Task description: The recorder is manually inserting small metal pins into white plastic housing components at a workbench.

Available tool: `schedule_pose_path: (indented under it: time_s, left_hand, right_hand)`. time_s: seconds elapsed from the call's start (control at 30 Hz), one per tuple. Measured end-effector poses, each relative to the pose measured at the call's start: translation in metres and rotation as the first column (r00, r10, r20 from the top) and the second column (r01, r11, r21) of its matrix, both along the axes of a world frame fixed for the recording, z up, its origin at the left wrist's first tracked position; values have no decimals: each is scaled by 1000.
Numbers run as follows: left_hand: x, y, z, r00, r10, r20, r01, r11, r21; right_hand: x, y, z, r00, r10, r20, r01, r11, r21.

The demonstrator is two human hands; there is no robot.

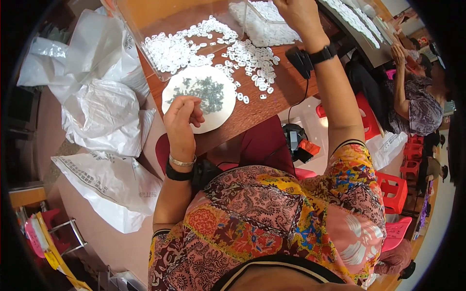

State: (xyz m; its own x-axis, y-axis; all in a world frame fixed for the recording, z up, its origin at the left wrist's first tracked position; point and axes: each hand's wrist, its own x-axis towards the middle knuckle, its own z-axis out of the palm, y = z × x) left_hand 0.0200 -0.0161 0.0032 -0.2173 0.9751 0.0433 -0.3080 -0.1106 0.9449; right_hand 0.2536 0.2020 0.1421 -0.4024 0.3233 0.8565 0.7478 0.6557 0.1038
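My left hand (183, 116) is held over the near left part of a round white plate (224, 112), its fingers curled together. Whatever may be between those fingertips is too small or hidden to make out. Small grey-green pieces (212, 94) lie scattered on the plate. At the top edge, my right hand (302, 18) is above the right side of a clear plastic box (267, 19) of white pieces. Its fingertips run out of the picture. Loose white oval pieces with two holes (255, 63) spread over the brown table (286, 89) between the hands.
A clear bin (145, 56) with a heap of white pieces stands left of the plate. White woven sacks (104, 116) fill the floor at left. At right are red stools (391, 191), a seated person (422, 104) and another table with white pieces (359, 24).
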Motion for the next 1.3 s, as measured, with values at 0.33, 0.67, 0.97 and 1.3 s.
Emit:
schedule_pose_path:
  time_s: [0.33,0.67,0.97,1.3]
  left_hand:
    - [-2,0,-1,998,-24,-50,22,1000,-22]
    - [1,-1,1,995,-48,-92,44,998,-43]
    - [0,1,1,993,-109,-37,105,990,-98]
    - [-4,1,7,905,-267,330,287,958,-11]
  right_hand:
    - [7,-54,-122,922,205,330,136,625,-769]
    - [-13,-50,-138,872,101,480,248,753,-609]
    - [-46,-93,-100,858,511,-52,-392,585,-710]
    - [-85,-125,-75,678,705,-208,-610,381,-695]
